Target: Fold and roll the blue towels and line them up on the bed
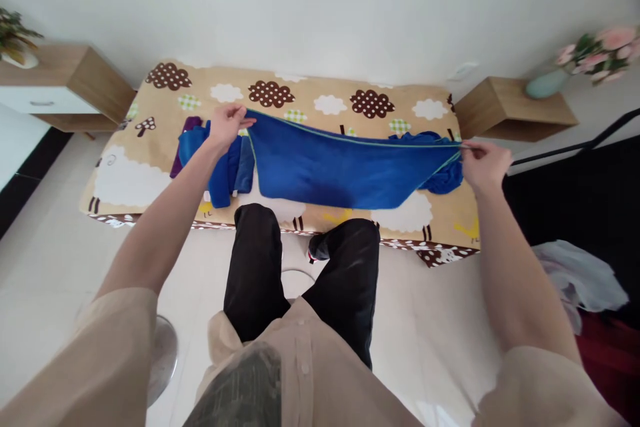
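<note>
A blue cloth [330,167] with a light green edge is stretched out between my two hands, its lower part hanging over the patterned bed cover. My left hand [229,125] pinches its upper left corner. At the far right end, my right hand [485,161] pinches the other upper corner. Folded blue cloths [220,177] lie on the bed under and beside my left forearm, next to a purple cloth [186,143]. Behind the right end of the stretched cloth sits a crumpled blue cloth pile [445,173], partly hidden.
The low bed [135,173] stands against the wall. A wooden cabinet [75,80] with a plant is on the left; a wooden cabinet [515,107] with a flower vase [547,83] is on the right. A whitish plastic bag [580,273] lies at the right.
</note>
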The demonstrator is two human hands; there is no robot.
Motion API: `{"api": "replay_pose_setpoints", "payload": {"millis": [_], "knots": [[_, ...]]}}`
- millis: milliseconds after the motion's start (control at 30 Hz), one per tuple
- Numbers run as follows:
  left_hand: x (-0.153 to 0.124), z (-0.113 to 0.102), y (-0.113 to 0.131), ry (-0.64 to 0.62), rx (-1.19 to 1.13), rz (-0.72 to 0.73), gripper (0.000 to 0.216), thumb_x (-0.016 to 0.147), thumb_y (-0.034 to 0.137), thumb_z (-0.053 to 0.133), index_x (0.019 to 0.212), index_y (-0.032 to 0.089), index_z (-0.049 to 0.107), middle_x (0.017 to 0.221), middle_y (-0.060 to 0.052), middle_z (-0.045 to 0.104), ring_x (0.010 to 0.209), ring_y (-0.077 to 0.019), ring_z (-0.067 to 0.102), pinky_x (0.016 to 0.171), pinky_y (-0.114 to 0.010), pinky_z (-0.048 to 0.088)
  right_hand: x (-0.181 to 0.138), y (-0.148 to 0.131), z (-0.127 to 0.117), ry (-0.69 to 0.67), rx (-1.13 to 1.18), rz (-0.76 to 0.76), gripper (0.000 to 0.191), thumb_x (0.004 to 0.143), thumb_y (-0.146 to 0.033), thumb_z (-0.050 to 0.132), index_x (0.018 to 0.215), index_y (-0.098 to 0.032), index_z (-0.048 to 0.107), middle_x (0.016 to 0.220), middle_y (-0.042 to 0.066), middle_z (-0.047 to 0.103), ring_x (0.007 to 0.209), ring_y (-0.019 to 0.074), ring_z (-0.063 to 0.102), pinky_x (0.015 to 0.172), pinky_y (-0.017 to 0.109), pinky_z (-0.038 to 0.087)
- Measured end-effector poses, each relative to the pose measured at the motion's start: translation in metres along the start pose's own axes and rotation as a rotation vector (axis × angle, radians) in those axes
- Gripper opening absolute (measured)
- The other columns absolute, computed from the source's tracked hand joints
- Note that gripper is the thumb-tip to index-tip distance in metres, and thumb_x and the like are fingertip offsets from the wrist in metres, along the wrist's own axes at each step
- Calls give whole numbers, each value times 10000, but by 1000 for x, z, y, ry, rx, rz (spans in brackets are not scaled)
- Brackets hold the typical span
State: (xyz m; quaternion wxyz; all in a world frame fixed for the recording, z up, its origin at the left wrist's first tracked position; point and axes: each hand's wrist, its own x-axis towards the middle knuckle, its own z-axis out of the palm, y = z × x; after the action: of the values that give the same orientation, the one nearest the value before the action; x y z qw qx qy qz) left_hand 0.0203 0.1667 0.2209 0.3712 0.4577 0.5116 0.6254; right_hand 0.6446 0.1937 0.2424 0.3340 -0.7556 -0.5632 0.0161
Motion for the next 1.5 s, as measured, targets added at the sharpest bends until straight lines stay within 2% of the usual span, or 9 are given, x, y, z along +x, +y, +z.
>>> {"api": "replay_pose_setpoints", "payload": {"millis": [133, 333, 467, 733, 867, 1033, 1133, 1267, 1500], "knots": [[10, 3, 11, 62, 16, 143, 418, 845, 537, 846, 911, 173, 652, 903, -57, 692, 1029, -215, 745, 956, -390, 612, 4, -4, 11, 131, 259, -148, 240, 898, -27, 632, 1040, -110, 806, 1142, 236, 769, 976, 228, 780, 889, 330, 598], [-26, -16, -10, 85, 114, 190, 561, 857, 655, 779, 1000, 118, 701, 995, -67, 732, 997, -148, 713, 1010, -369, 586, -26, 23, 28, 214, 367, -269, 252, 867, -9, 566, 954, -137, 764, 1130, 266, 748, 1054, 284, 769, 899, 405, 624], [-70, -25, -62, 76, 204, 133, 508, 877, 605, 760, 1004, 113, 747, 1057, -108, 752, 1002, -190, 722, 1010, -381, 598, -68, 60, 60, 67, 278, -181, 242, 848, -45, 561, 946, -144, 758, 1148, 245, 756, 1075, 277, 764, 920, 389, 627], [-160, -48, -197, -35, 645, -266, 387, 909, 467, 619, 1047, 146, 785, 1003, -115, 779, 924, -240, 728, 902, -362, 577, -156, 145, 140, -229, 167, 5, 181, 811, -170, 589, 864, -133, 758, 1093, 176, 781, 1015, 282, 758, 1003, 467, 601], [-189, -54, -232, -151, 814, -360, 306, 887, 361, 580, 998, 153, 776, 1028, -126, 789, 909, -234, 719, 832, -337, 574, -192, 179, 157, -469, -31, -15, 232, 833, -166, 559, 928, -142, 770, 1128, 176, 771, 1068, 282, 726, 1062, 470, 550], [-197, -59, -236, -181, 864, -348, 256, 894, 307, 555, 964, 161, 753, 1095, -139, 778, 1056, -264, 686, 893, -370, 561, -216, 192, 154, -557, -319, -67, 344, 954, -193, 501, 1149, -154, 782, 1231, 153, 754, 1103, 297, 680, 920, 406, 555], [-194, -68, -228, -316, 945, -228, 245, 932, 304, 539, 948, 178, 749, 1071, -128, 775, 1078, -272, 653, 964, -405, 536, -218, 181, 148, -598, -485, -177, 383, 1001, -140, 433, 1174, -119, 775, 1249, 183, 739, 1126, 331, 653, 870, 427, 533], [-192, -84, -217, -486, 1092, -38, 296, 974, 263, 481, 943, 187, 766, 1039, -123, 775, 1041, -279, 632, 985, -430, 507, -219, 160, 137, -802, -657, -377, 396, 989, -55, 397, 1093, -95, 777, 1219, 223, 719, 1169, 384, 617, 873, 483, 508], [-214, -93, -209, -705, 1282, 9, 318, 927, 140, 459, 998, 178, 767, 1134, -131, 774, 1106, -325, 618, 948, -452, 468, -228, 142, 130, -874, -754, -381, 428, 998, -45, 347, 1128, -95, 752, 1223, 240, 673, 1209, 393, 564, 916, 509, 480]]}}
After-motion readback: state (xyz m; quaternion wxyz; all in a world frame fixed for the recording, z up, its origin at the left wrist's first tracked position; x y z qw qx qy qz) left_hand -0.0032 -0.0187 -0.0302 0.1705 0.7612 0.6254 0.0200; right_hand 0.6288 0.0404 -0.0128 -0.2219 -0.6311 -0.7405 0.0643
